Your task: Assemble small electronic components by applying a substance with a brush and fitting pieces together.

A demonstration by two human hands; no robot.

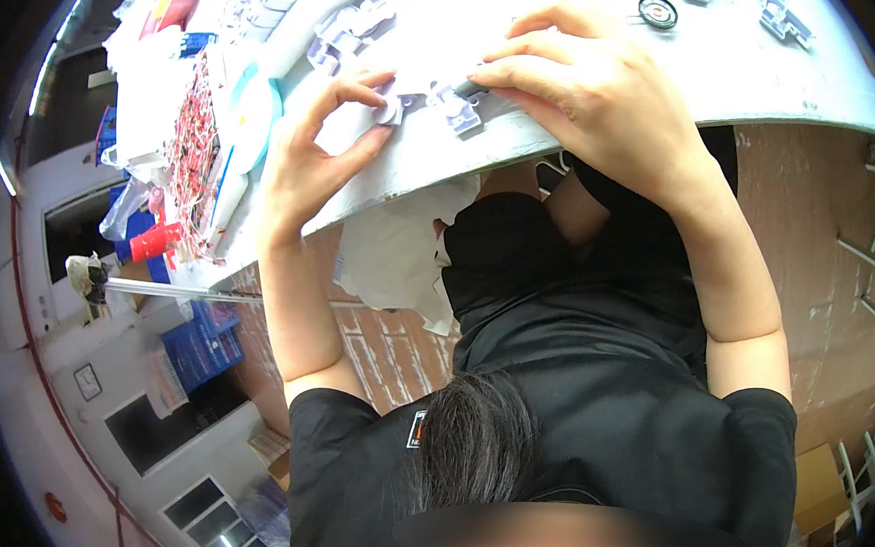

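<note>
My left hand (304, 160) pinches a small white plastic part (393, 108) between thumb and fingertips, just above the white tabletop (564, 166). To its right, a moulded white plastic housing (454, 112) lies close to the table's near edge. My right hand (593, 98) reaches in from the right, its thumb and forefinger closed on a small grey piece (471, 88) at that housing; the fingers partly cover it. Beyond my left hand sits a cluster of similar white plastic housings (350, 30).
A round black speaker (659, 12) and grey-white plastic parts (786, 21) lie at the far right. On the left are a heap of red and white wires (194, 153), a pale teal tray (258, 112) and a red container (154, 243). The table edge curves before my lap.
</note>
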